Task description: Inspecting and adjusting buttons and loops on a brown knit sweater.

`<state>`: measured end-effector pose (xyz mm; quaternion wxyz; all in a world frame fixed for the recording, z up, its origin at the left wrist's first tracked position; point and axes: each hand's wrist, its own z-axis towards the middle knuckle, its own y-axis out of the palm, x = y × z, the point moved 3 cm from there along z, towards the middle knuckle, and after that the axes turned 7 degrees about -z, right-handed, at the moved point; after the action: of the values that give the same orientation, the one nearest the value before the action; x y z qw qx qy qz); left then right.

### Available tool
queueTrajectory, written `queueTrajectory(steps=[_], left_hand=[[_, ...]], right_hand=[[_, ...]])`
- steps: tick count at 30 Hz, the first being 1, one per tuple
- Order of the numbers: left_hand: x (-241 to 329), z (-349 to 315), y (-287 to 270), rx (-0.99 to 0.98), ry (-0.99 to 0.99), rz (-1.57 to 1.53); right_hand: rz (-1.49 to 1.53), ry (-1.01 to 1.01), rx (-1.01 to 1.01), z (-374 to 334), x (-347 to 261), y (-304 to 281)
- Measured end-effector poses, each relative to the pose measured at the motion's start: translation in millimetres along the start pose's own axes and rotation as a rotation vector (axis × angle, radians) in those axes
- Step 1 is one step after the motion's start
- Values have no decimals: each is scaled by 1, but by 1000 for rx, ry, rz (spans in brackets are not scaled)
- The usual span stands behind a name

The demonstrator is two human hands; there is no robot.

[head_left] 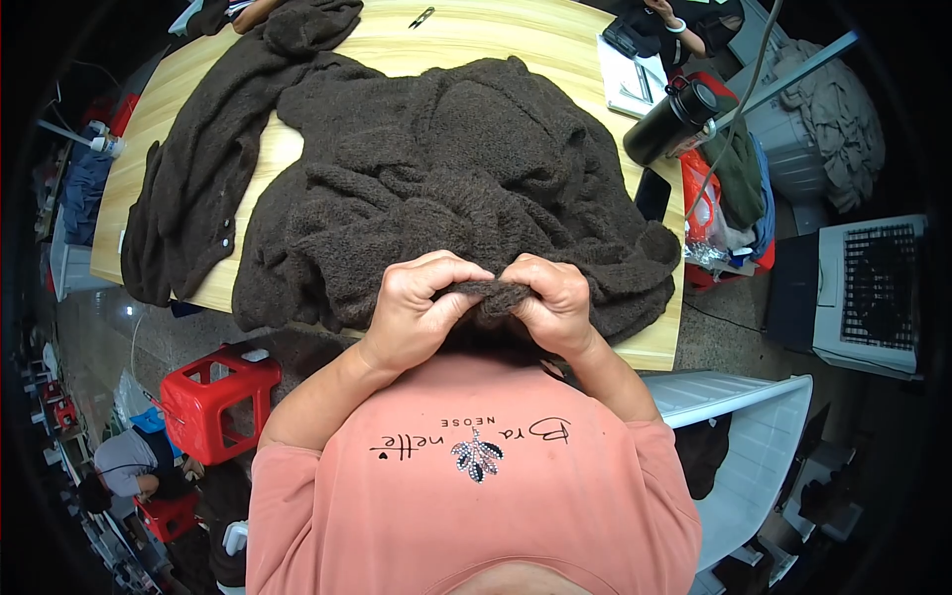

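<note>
A large dark brown knitted garment [446, 169] lies bunched over the near half of the table. At its near edge, my left hand [421, 302] pinches a folded strip of the knit between thumb and fingers. My right hand [548, 300] grips the same edge just beside it, so a short stretch of fabric spans the two thumbs. Both hands are closed, close together in front of my chest. A second dark brown knitted piece [193, 198] with small pale buttons extends along the table's left side.
Thread snips [422, 17] lie at the table's [516, 25] far side. On the right stand a black bottle [672, 121], a notebook [630, 84] and a dark phone [652, 194]. A red stool [220, 402] is at left, a white bin [754, 446] at right. Other people sit nearby.
</note>
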<state>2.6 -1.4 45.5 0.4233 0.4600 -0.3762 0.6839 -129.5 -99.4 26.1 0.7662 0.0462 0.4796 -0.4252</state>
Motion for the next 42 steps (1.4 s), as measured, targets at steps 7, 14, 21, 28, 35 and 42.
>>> queueTrajectory(steps=[7,14,21,28,35,42], left_hand=[[-18,-3,3,46,-336,-226],[-16,-4,5,25,-313,-133],[-25,-6,12,12,-454,-264],[-28,-4,7,-7,-567,-451],[-30,1,-2,63,-501,-542],[-30,9,-19,184,-445,-730]], right_hand=[[163,37,-313,7,3,-8],[23,58,-133,0,0,5],[-45,68,71,-4,2,19],[40,87,68,-3,-1,17],[68,158,47,5,6,12],[-141,285,-422,-14,14,-23]])
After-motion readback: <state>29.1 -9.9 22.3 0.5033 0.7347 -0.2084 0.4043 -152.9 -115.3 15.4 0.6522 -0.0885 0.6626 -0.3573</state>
